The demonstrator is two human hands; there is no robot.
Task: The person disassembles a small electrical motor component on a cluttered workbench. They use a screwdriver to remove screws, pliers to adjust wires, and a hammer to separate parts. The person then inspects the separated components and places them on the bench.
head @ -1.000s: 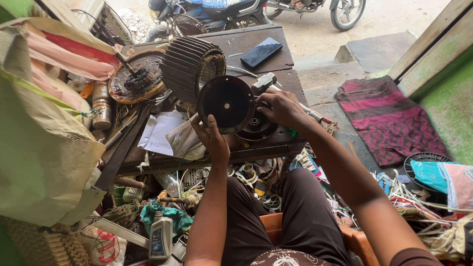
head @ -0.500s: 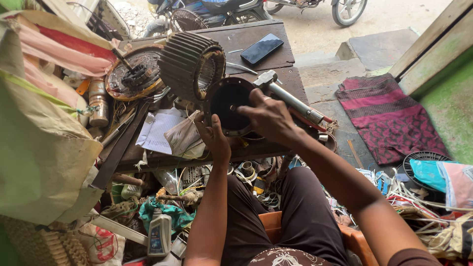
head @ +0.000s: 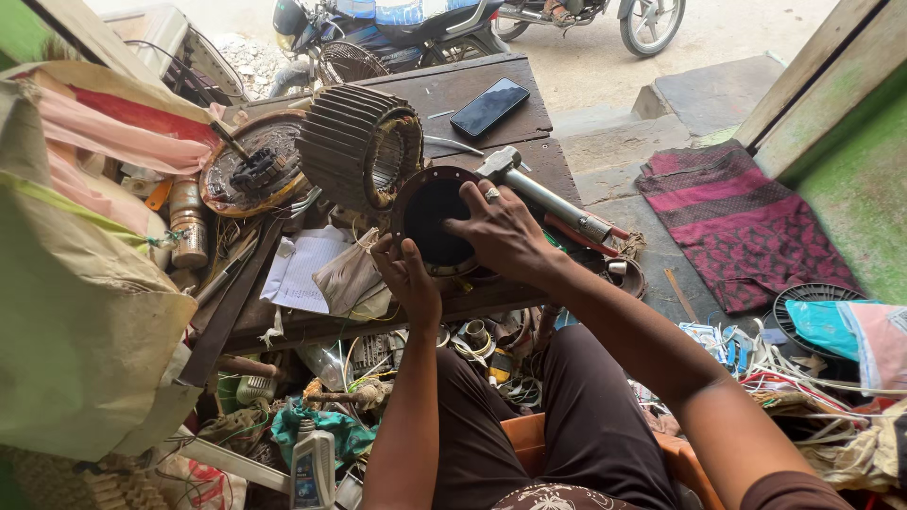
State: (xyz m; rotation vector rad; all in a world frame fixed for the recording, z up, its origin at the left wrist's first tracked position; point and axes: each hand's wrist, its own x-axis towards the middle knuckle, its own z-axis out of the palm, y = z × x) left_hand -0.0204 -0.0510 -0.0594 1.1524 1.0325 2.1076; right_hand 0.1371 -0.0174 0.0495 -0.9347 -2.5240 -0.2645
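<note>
Nearest, the left hand (head: 408, 276) grips the lower rim of a round black cover (head: 433, 219) standing on the wooden table (head: 453, 94), the right hand (head: 501, 231) lies spread across its face, and beyond sit a ribbed motor casing (head: 354, 146), hammer (head: 529, 184) and phone (head: 489, 107).

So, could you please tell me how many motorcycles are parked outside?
2: one blue motorcycle beyond the table's far edge, and another's wheel at top right. Both are cropped; more may be hidden.
</note>
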